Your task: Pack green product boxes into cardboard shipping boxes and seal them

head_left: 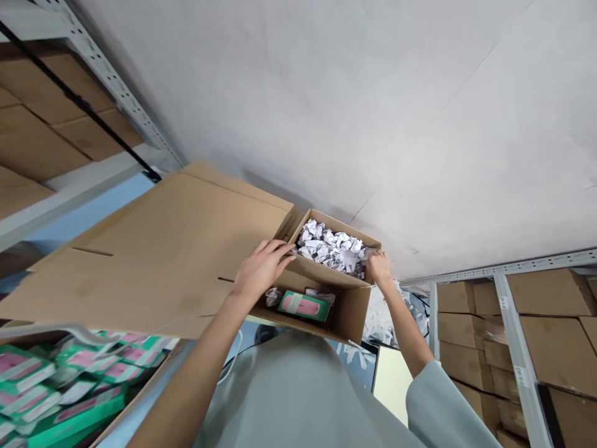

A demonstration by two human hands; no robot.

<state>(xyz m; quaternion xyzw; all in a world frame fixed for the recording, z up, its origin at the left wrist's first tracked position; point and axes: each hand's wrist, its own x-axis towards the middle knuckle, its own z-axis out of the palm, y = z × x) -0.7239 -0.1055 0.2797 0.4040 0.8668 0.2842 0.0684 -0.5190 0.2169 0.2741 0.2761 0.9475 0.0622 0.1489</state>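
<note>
An open cardboard box (347,311) is in front of me, seen at a steep tilt. Its far half holds crumpled white paper (331,247). In the near half lies a green and pink packet (304,305) beside a small wad of paper. My left hand (261,269) lies with fingers stretched out on the box's inner flap near the left side. My right hand (379,267) is closed on the box's right rim, next to the paper. A wide cardboard flap (158,255) spreads out to the left.
A carton at lower left holds several green and pink packets (60,386). Metal shelving (513,336) with stacked brown boxes stands at the right, and more shelving with boxes at upper left. A white wall fills the top.
</note>
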